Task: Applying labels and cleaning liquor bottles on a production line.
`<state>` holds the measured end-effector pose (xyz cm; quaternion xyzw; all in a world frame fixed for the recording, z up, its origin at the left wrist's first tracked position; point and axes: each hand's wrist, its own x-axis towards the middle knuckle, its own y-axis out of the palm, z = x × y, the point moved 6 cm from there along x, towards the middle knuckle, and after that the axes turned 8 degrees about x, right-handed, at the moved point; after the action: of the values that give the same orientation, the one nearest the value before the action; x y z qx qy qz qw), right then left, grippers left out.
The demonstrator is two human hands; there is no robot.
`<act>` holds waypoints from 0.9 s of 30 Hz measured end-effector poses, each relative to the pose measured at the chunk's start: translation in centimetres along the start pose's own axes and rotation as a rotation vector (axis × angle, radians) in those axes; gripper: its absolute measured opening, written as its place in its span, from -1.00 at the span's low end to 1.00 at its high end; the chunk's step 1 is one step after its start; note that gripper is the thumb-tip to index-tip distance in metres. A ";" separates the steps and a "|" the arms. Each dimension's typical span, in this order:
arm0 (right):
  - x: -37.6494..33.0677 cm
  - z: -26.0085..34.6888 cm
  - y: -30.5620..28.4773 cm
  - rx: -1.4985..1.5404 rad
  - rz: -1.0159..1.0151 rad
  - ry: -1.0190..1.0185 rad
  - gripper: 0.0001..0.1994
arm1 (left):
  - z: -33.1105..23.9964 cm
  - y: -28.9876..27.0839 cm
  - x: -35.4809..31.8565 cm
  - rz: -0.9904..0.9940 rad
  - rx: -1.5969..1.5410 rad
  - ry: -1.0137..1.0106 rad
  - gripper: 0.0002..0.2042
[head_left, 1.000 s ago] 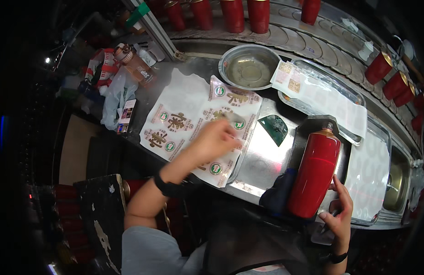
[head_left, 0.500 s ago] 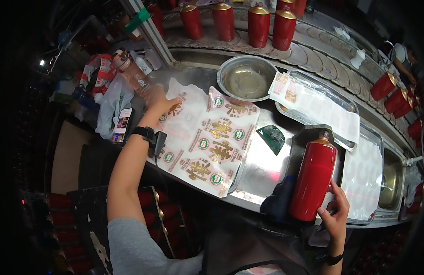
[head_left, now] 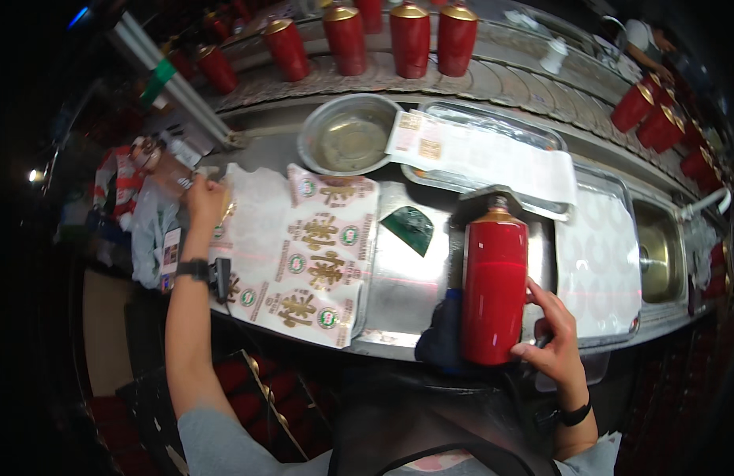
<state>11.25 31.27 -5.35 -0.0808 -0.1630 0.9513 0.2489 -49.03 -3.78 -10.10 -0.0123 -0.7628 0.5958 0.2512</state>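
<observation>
My left hand [head_left: 207, 200] is at the far left edge of a sheet of printed decals [head_left: 260, 190], beside a brownish drink bottle [head_left: 170, 170]. Its fingers are drawn together over a gold-printed decal [head_left: 226, 205], though blur hides the exact grip. A glossy red bottle [head_left: 495, 282] with a gold shoulder lies on its side, neck pointing away from me, against a dark metal rest [head_left: 484, 198]. The thumb and fingertips of my right hand [head_left: 551, 337] hold its right side near the base. Dark blue cloth [head_left: 438, 333] lies beside the bottle.
A green scraper-like piece [head_left: 408, 230] lies on the metal worktop. Behind are a steel basin of water [head_left: 349, 139] and a tray [head_left: 534, 133] with a white sheet across it. Red bottles [head_left: 411, 44] stand along the conveyor. At right are a backing sheet [head_left: 597, 266] and sink [head_left: 660, 254].
The whole view has shifted, so the worktop sits further left. My left hand's fingers, spread on the decal sheet before, have drawn together. The right hand stays on the red bottle.
</observation>
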 end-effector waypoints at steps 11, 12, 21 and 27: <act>-0.4 0.0 2.0 -0.205 -0.002 -0.368 0.07 | -24.5 -11.8 -16.1 0.416 -0.994 0.136 -0.52; -0.5 -0.2 1.9 -0.206 -0.018 -0.377 0.07 | -26.4 -13.0 -17.4 0.420 -0.985 0.152 -0.52; -0.5 0.3 0.6 -0.159 0.056 -0.362 0.09 | -37.7 -19.7 -22.8 0.686 -1.409 0.251 -0.46; -0.9 -0.3 -2.5 0.114 -0.080 0.066 -0.43 | -41.7 -12.4 -24.5 0.636 -1.355 0.303 -0.60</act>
<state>13.19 32.93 -4.69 -0.0914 -0.1034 0.9451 0.2962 -7.57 22.49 -0.93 -0.4645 -0.8785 0.0332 0.1069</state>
